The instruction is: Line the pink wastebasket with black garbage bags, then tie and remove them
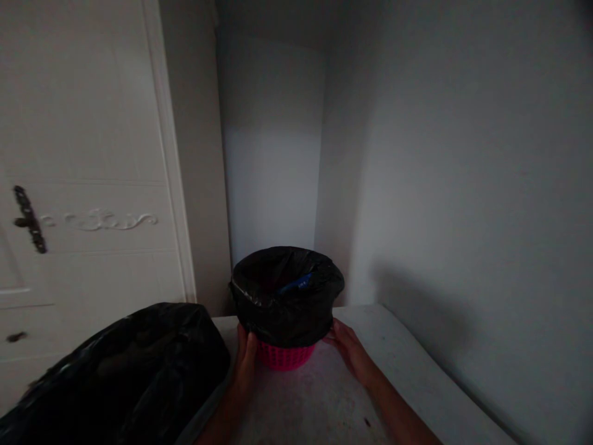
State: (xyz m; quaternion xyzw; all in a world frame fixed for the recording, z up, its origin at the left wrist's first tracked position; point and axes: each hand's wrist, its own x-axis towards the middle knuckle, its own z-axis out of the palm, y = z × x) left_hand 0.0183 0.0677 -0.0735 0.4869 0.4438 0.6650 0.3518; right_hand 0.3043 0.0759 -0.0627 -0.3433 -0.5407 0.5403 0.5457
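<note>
A pink perforated waste basket (285, 357) stands upright on a whitish surface. A black bin bag (287, 318) lines it and is folded down over the rim, covering most of the outer wall. Inside the bag's mouth lies a blue item (296, 283) with small white lettering; its kind cannot be made out. My left hand (245, 353) grips the basket's left side at the bag's lower edge. On the opposite side my right hand (349, 347) holds it the same way, its fingertips partly hidden behind the bag.
A large black plastic bag (157, 364), bulky and open-mouthed, sits at the lower left beside my left arm. The whitish tabletop (343, 402) has dark specks and meets the wall (463, 185) on the right. A white wardrobe (102, 142) with dark handles stands at the left.
</note>
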